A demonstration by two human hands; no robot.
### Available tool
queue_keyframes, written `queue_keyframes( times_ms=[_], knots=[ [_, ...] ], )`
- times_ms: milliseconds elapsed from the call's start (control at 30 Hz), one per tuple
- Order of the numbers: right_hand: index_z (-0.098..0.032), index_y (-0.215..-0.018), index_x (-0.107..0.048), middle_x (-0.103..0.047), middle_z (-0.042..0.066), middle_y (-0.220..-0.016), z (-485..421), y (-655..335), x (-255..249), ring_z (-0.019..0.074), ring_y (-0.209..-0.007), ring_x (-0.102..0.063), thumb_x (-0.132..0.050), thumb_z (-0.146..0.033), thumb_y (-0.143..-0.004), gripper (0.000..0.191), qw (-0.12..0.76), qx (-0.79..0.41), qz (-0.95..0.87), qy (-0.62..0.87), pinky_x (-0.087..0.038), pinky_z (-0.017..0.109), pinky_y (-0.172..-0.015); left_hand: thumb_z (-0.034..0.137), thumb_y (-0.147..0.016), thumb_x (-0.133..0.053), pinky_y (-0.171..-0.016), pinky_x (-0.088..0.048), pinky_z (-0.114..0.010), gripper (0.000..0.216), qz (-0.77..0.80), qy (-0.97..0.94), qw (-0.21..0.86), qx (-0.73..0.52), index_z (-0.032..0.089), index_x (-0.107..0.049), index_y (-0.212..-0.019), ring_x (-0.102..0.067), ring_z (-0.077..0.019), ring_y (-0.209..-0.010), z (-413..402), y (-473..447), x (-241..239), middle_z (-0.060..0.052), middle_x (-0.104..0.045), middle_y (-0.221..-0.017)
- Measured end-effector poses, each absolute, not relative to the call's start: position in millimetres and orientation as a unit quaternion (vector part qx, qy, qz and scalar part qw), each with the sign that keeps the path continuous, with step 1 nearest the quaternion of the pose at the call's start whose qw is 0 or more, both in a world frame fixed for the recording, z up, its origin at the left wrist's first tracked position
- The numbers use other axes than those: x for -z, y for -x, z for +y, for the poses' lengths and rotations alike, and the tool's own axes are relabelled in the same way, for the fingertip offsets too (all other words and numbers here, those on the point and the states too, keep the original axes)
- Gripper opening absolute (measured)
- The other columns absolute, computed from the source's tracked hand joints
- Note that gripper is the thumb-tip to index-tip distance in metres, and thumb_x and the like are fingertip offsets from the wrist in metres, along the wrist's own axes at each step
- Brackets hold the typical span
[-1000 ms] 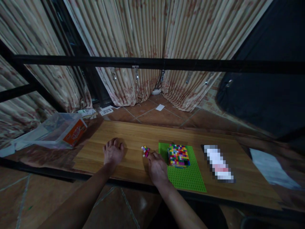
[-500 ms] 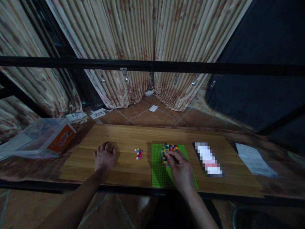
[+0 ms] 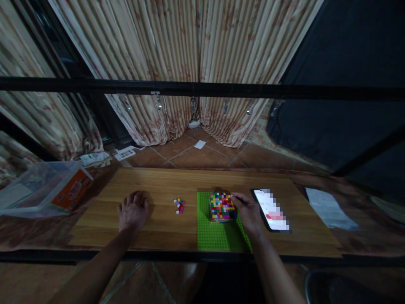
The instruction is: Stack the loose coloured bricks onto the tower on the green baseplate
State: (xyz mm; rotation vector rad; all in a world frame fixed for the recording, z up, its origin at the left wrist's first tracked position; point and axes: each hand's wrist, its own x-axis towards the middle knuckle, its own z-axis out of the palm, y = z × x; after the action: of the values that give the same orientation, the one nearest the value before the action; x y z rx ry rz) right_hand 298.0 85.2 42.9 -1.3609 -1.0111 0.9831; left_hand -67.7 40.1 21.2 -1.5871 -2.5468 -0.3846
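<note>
A block of small many-coloured bricks (image 3: 222, 206) stands on a green baseplate (image 3: 212, 236) on the wooden table (image 3: 164, 181). My right hand (image 3: 249, 212) rests at the block's right edge, fingertips curled against its upper right corner; whether they hold a brick is too small to tell. A small pile of loose coloured bricks (image 3: 179, 205) lies left of the baseplate. Further left, my left hand (image 3: 133, 210) lies on the table with its fingers curled, palm down, holding nothing visible.
A phone (image 3: 271, 210) lies right of the baseplate. A clear plastic box with an orange label (image 3: 47, 190) sits off the table's left end. A black bar (image 3: 202, 89) crosses the view. Curtains hang behind; paper (image 3: 327, 208) lies at the right.
My right hand left the loose bricks, moved right over the coloured block, and now sits at its right edge. The left hand stayed put. The view shifted slightly.
</note>
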Motion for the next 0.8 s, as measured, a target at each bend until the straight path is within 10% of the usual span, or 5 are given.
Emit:
queue_keyframes(
  times_ms=[800],
  knots=[
    [-0.021, -0.099, -0.075, -0.076, 0.008, -0.101, 98, -300, -30, 0.0256, -0.096, -0.070, -0.085, -0.032, -0.055, 0.046, 0.573, -0.573, -0.332, 0.483, -0.054, 0.041, -0.085, 0.040, -0.091, -0.035, -0.103, -0.035, -0.048, 0.049, -0.841, 0.523, 0.054, 0.131, 0.016, -0.055, -0.129, -0.045, -0.0320, -0.126, 40, 66, -23, -0.014, -0.056, -0.136]
  ],
)
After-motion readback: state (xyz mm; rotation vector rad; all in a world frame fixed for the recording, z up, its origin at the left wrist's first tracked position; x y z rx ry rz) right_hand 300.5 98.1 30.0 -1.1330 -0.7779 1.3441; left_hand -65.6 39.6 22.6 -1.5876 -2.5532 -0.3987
